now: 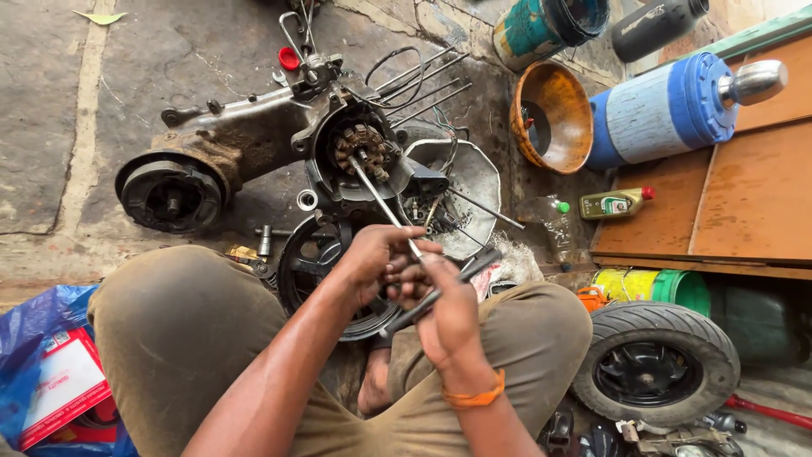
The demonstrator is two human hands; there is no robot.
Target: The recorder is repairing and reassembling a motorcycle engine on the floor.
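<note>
Left hand [372,261] grips long rod [382,206], tip in engine [338,148] hub. Right hand [447,309] clenched on dark tool [474,267] crossing rod.

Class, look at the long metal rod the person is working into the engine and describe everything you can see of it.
The rod is thin, straight and silvery, apparently steel. It slants from the left hand, which grips its near end, up and left to the rusty, toothed hub in the engine's round opening, where its tip rests. The right hand sits close beside, holding a darker tool. The rod's gripped end is hidden.
</note>
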